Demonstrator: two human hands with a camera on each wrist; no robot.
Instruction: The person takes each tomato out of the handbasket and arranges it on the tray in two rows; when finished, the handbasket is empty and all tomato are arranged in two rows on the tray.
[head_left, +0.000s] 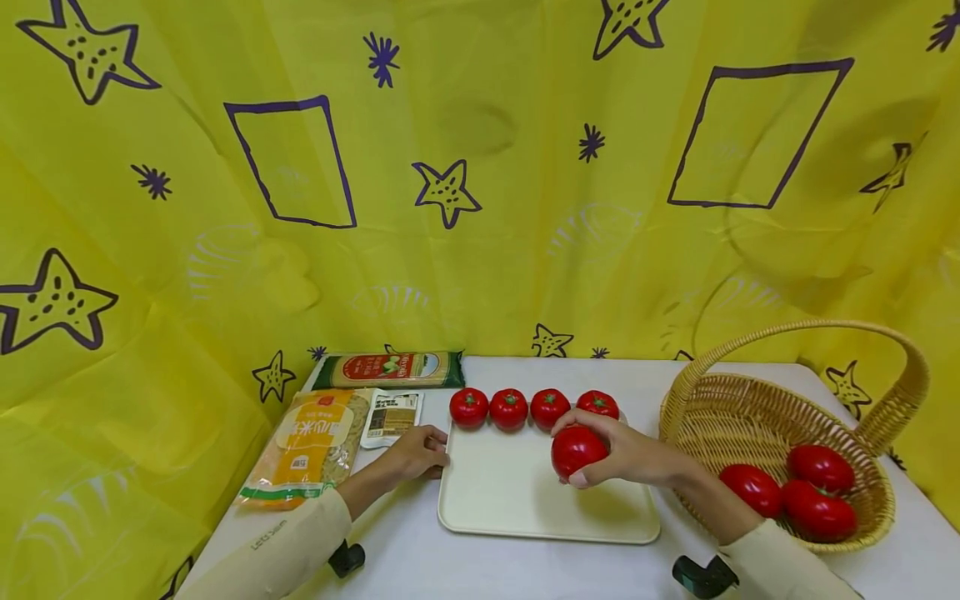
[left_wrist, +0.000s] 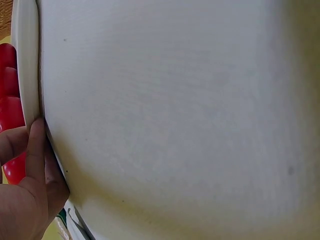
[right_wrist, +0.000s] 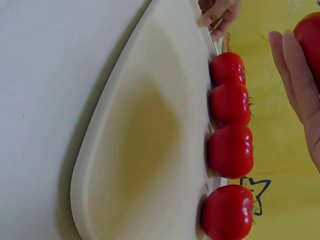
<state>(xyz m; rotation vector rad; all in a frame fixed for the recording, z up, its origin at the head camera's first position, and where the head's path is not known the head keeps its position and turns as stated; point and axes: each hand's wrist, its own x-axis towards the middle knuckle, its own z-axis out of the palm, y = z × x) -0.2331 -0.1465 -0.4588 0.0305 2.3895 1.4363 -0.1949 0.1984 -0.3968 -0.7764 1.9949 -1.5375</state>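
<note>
My right hand (head_left: 611,450) grips a red tomato (head_left: 577,451) above the right half of a cream tray (head_left: 510,500). In the right wrist view the fingers (right_wrist: 298,75) lie along that tomato, which is cut off by the frame edge. Along the tray's far side stands a row of several tomatoes (head_left: 508,409), green stems showing. My left hand (head_left: 416,454) is at the tray's left edge; the left wrist view has its thumb and finger pinching the tray rim (left_wrist: 29,65).
A wicker basket (head_left: 738,400) with a tall handle stands at right, holding several red tomatoes (head_left: 821,510). On the left lie an orange-and-clear grain bag (head_left: 315,442), a white pouch (head_left: 392,417) and a long green packet (head_left: 390,369). A yellow patterned curtain (head_left: 480,275) hangs behind the white table (head_left: 390,558).
</note>
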